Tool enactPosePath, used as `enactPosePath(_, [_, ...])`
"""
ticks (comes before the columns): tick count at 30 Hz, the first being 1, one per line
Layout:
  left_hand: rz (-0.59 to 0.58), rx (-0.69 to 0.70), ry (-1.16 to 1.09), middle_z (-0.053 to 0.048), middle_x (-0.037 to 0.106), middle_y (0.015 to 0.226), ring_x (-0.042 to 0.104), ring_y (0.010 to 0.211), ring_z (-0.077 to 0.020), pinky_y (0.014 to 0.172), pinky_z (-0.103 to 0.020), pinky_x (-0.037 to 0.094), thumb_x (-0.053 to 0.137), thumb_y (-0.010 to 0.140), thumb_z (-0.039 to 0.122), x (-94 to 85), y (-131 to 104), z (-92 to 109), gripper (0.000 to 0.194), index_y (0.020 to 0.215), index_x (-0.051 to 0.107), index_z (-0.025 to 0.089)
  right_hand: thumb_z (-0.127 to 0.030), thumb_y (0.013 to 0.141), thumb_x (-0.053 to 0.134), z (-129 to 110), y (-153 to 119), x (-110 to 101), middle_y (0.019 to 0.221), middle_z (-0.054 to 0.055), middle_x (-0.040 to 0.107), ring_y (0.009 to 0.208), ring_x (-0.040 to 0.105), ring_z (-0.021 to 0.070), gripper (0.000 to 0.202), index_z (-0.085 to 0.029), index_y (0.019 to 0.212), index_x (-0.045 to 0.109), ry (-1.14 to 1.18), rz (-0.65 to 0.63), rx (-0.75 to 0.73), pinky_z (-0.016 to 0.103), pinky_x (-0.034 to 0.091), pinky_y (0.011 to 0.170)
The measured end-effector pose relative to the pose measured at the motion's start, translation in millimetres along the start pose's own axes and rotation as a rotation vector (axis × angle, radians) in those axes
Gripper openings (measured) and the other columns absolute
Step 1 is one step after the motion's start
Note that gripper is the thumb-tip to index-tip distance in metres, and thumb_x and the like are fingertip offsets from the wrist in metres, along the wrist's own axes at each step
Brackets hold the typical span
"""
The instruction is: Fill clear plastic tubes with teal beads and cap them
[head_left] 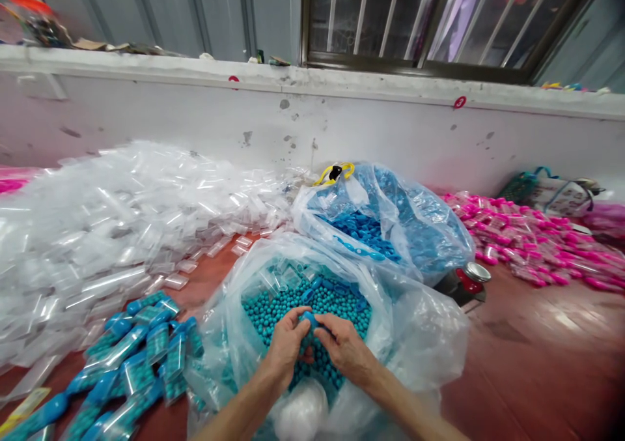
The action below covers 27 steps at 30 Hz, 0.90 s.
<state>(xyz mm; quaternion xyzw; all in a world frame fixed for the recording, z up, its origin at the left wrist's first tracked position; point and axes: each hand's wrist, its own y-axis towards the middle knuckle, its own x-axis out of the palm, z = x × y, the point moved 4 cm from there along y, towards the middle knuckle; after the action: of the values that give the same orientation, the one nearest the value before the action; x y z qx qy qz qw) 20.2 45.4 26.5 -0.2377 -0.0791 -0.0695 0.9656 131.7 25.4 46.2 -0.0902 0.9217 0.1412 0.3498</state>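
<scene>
Over a large open plastic bag [234,311] full of teal beads [263,307], my two hands meet at a small blue cap [308,318]. My left hand [287,342] has its thumb and fingers closed round the cap's left side. From the right, my right hand [346,348] pinches the same piece with thumb and forefinger. Whatever sits below the cap is mostly covered by my fingers. Several clear containers [283,277] and dark blue caps [336,286] lie on the beads at the bag's far side.
Left on the red surface [547,356] lie blue-capped containers filled with beads [139,356]. Behind them rises a heap of clear empty containers [122,213]. A second bag with blue parts [361,229] stands beyond. Pink-capped containers [532,239] and a metal-lidded object [476,273] are rightward.
</scene>
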Motion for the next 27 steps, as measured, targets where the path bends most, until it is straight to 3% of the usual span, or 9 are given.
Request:
enactPosePath(4, [-0.067,0.055,-0.117,0.004,0.054,0.07,0.05,0.045,-0.0081,0.047,-0.023,0.04,0.061,0.064,0.038,3.4,-1.9,8.4,0.05,0.106,0.044,0.018,-0.03,0.063,0.067,-8.5,-0.3,1.9,0.11,0.015,0.053,0.104,0.049,0.0268,0.064,-0.011,0.119,0.041,-0.165,0.01,0.068,0.037,0.042,0.085])
enactPosePath(9, [-0.234,0.05,-0.161,0.003,0.056,0.07,0.055,0.052,-0.011,0.05,-0.023,0.042,0.064,0.064,0.039,6.0,-8.6,8.0,0.051,0.105,0.042,0.019,-0.026,0.065,0.059,-16.3,0.9,3.0,0.083,0.005,0.055,0.078,0.055,0.0209,0.032,-0.016,0.094,0.049,-0.223,0.092,0.038,0.032,0.045,0.068])
enactPosePath(14, [-0.066,0.164,-0.169,0.007,0.05,0.058,0.047,0.046,-0.0071,0.046,-0.02,0.039,0.067,0.061,0.039,3.8,-6.6,2.8,0.044,0.094,0.045,0.019,-0.021,0.064,0.053,-17.9,-0.9,2.9,0.08,0.004,0.053,0.074,0.052,0.0186,0.025,-0.017,0.088,0.049,-0.199,0.151,0.023,0.03,0.043,0.067])
enactPosePath(16, [-0.082,0.146,-0.135,0.007,0.051,0.058,0.048,0.045,-0.007,0.044,-0.019,0.038,0.066,0.062,0.041,2.0,-4.4,0.7,0.045,0.095,0.044,0.019,-0.02,0.064,0.055,-14.7,0.4,-3.0,0.081,0.002,0.054,0.073,0.051,0.0165,0.029,-0.017,0.092,0.05,-0.052,0.054,0.061,0.028,0.043,0.066])
enactPosePath(20, [-0.321,0.079,-0.053,0.005,0.054,0.059,0.049,0.038,-0.0075,0.033,-0.016,0.03,0.06,0.067,0.047,-5.0,-3.4,0.2,0.047,0.101,0.04,0.021,-0.02,0.07,0.048,-2.9,4.3,-19.9,0.069,-0.004,0.054,0.054,0.047,0.0089,0.026,-0.018,0.095,0.055,0.431,-0.233,0.204,0.021,0.04,0.052])
enactPosePath(24, [-0.439,0.097,0.003,0.005,0.053,0.059,0.05,0.036,-0.0064,0.031,-0.014,0.023,0.059,0.07,0.048,-11.5,-6.5,3.5,0.046,0.102,0.042,0.021,-0.022,0.066,0.053,12.9,11.4,-25.6,0.073,-0.003,0.056,0.049,0.048,0.007,0.031,-0.017,0.096,0.055,0.773,-0.182,0.369,0.021,0.043,0.046])
enactPosePath(27, [-0.396,0.129,0.064,0.006,0.051,0.059,0.049,0.035,-0.0061,0.03,-0.015,0.022,0.058,0.07,0.048,-10.2,-8.3,4.7,0.054,0.114,0.04,0.021,-0.027,0.067,0.055,16.8,14.8,-17.2,0.082,0.0,0.058,0.052,0.053,0.0093,0.043,-0.018,0.109,0.049,0.792,-0.095,0.404,0.023,0.045,0.044])
